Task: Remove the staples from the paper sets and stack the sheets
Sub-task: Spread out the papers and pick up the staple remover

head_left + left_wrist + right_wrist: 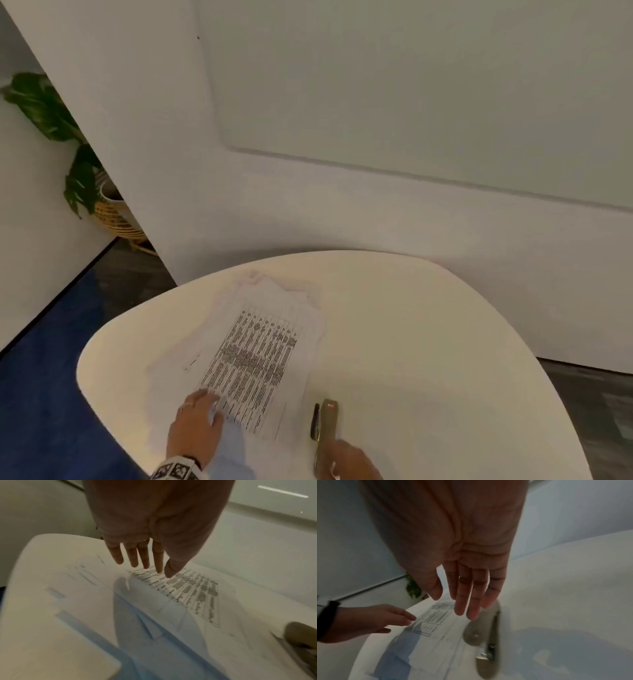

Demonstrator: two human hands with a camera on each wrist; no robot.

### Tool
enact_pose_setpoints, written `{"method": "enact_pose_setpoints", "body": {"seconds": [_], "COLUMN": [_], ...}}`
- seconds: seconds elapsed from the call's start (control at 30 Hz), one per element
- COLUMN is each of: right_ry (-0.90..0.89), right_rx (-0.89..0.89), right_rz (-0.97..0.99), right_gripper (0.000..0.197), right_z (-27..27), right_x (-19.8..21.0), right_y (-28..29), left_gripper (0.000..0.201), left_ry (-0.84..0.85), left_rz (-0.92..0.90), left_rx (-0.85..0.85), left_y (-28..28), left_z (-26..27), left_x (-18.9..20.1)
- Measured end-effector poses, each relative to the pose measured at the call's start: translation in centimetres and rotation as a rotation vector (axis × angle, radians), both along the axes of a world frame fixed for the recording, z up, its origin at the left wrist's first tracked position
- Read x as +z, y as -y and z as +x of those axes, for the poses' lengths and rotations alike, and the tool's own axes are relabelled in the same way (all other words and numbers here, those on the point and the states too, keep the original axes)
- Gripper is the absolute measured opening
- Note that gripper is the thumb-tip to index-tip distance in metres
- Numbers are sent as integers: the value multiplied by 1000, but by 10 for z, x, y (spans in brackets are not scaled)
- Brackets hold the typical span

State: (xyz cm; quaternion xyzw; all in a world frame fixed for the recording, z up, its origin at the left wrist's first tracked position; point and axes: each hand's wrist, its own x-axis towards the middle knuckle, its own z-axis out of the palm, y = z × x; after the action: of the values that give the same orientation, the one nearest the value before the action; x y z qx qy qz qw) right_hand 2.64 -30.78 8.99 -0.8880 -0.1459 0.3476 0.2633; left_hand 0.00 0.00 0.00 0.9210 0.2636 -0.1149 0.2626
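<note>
- My left hand reaches forward over the near-left part of the white table, palm down, with the wrist at the table's near edge and a patterned cuff just behind it.
- Its fingers are straight and slightly spread; in the head view the tips lie at the near-left corner of the top printed sheet. The left wrist view shows them just above or on the paper; I cannot tell whether they press it. The hand grips nothing.
- My right hand comes in low at the near-right, palm down, fingers straight and close together, thumb apart from them.
- It sits over the rear end of the stapler; from the right wrist view the fingertips appear to hover above it and curl round nothing. I cannot tell whether they touch it.
- The stapler lies on the table just right of the papers, its long axis running away from me and its nose pointing toward the far wall.
- The paper pile lies on the left half of the table, loosely fanned and uneven, with crumpled corners at the far end.
- The top sheet carries a dense printed table; its long axis runs away from me, leaning slightly right.
- A potted plant in a wicker basket stands on the floor far left, behind the wall's edge.
</note>
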Motion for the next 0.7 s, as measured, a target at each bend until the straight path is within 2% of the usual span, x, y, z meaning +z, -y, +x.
{"method": "enact_pose_setpoints", "body": {"seconds": [0.07, 0.13, 0.27, 0.33, 0.4, 0.53, 0.57, 0.63, 0.7], "right_ry": [6, 55, 139, 166, 173, 196, 199, 207, 221], "right_rx": [27, 85, -3, -69, -138, -239, -259, -297, -351], "right_rz": [53, 87, -1, -95, -172, -241, -252, -289, -299], "right_gripper": [35, 44, 56, 59, 60, 63, 67, 76, 86], "right_z": [-1, 5, 14, 16, 21, 26, 27, 31, 34], "right_x": [-16, -29, -60, -72, -85, -95, -96, -100, -102], "right_y": [-57, -88, -124, -135, -141, -151, -152, -154, -154], "left_gripper": [44, 67, 108, 113, 117, 138, 135, 111, 102], "left_ry": [37, 23, 22, 3, -16, 17, -1, -43, -57], "left_rz": [47, 70, 67, 83, 109, 84, 88, 155, 207], "left_rx": [73, 128, 203, 208, 144, 62, 57, 42, 36], "left_y": [-7, -14, -25, -30, -35, -44, -43, -41, -42], "left_z": [4, 5, 0, 2, 5, 7, 7, 7, 9], "left_x": [-9, -16, -24, -24, -25, -29, -28, -26, -29]}}
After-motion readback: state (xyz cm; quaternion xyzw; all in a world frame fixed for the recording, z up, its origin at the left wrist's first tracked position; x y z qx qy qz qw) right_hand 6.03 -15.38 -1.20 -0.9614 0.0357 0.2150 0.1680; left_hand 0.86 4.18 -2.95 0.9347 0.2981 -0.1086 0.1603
